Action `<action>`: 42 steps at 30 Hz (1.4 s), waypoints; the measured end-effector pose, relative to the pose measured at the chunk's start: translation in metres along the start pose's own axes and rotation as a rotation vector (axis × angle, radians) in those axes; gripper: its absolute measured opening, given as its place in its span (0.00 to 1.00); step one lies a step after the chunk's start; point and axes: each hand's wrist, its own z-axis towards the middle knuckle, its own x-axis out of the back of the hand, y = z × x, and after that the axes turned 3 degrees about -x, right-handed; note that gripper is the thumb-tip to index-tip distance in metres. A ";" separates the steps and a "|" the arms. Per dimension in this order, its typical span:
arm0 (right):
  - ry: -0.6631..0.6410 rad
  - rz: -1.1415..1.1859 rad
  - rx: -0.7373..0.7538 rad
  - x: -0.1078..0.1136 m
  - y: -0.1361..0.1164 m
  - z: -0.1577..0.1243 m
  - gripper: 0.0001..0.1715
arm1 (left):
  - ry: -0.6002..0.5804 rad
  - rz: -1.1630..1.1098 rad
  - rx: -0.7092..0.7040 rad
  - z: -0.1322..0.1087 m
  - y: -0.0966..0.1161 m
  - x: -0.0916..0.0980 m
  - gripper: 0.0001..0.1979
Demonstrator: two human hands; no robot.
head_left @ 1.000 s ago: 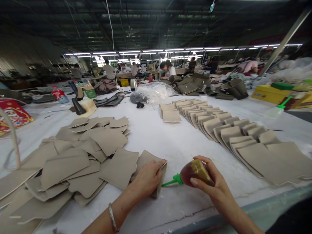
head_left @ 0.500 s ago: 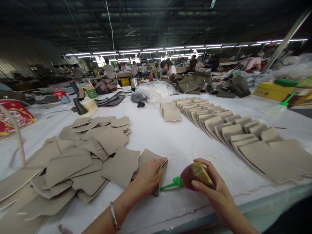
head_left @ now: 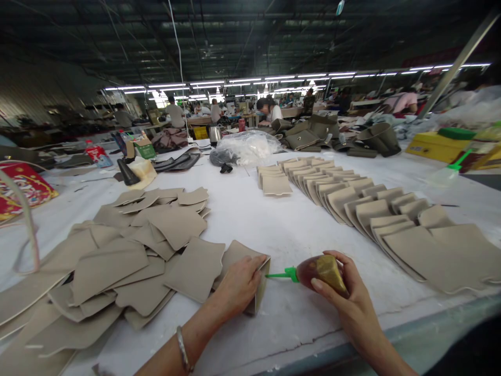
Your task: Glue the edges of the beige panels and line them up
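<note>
Under my left hand (head_left: 240,284) lies a taupe leather-like piece (head_left: 237,253), its right edge lifted and folded by my fingers, which are closed on it. My right hand (head_left: 350,292) grips a squeeze glue bottle (head_left: 323,272) with a green nozzle, tilted on its side. The nozzle tip (head_left: 269,275) points left and meets the lifted edge of the piece; whether it touches I cannot tell. Another flat piece (head_left: 199,266) lies just left of my hand, beside a loose heap of similar pieces (head_left: 113,261).
Overlapping rows of taupe pieces (head_left: 376,209) stretch along the right of the white table (head_left: 242,209). Behind stand a clear plastic bag (head_left: 250,146), dark leather items (head_left: 313,133) and a yellow box (head_left: 434,146). A second nozzle bottle (head_left: 446,175) is at right. Several people work farther back.
My right hand has moved the glue bottle slightly up and right, so its nozzle tip has travelled up along the piece's edge. My left hand holds nearly the same place.
</note>
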 end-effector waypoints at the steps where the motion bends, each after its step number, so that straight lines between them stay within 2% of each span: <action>1: 0.012 0.000 0.009 0.000 -0.001 0.000 0.33 | -0.002 -0.001 0.001 0.000 0.000 0.000 0.23; 7: -0.228 0.061 -0.048 0.000 -0.004 -0.005 0.32 | -0.008 -0.016 -0.011 0.003 0.001 0.000 0.24; 13: -0.024 0.065 0.015 0.001 0.006 0.017 0.33 | -0.004 -0.048 -0.005 0.004 -0.001 0.001 0.24; 15: -0.051 0.045 0.016 0.002 0.006 0.016 0.34 | -0.003 -0.065 -0.006 0.005 -0.002 0.001 0.24; 18: -0.193 0.026 -0.004 0.003 0.003 0.010 0.33 | 0.005 -0.085 -0.013 0.005 -0.004 0.000 0.24; 20: -0.206 0.018 0.005 0.003 0.002 0.011 0.33 | 0.005 -0.083 -0.017 0.006 -0.003 0.000 0.25; 24: -0.039 -0.044 0.101 0.002 0.001 0.027 0.33 | -0.003 -0.062 0.002 0.007 -0.001 0.000 0.24; 28: 0.039 -0.129 0.190 0.003 0.000 0.028 0.33 | -0.011 -0.066 0.004 0.007 0.000 0.001 0.24; 31: -0.001 -0.148 0.153 0.003 -0.001 0.019 0.33 | 0.003 -0.075 0.003 0.007 0.001 0.001 0.24; 34: -0.059 -0.073 0.075 0.003 0.000 0.018 0.33 | 0.013 -0.076 0.004 0.008 0.001 0.001 0.25; 38: 0.000 -0.015 0.065 0.003 0.002 0.019 0.33 | 0.010 -0.081 0.010 0.007 0.000 0.001 0.25; 42: -0.142 0.014 -0.050 0.004 0.004 0.004 0.33 | 0.024 -0.105 -0.004 0.006 -0.001 0.000 0.26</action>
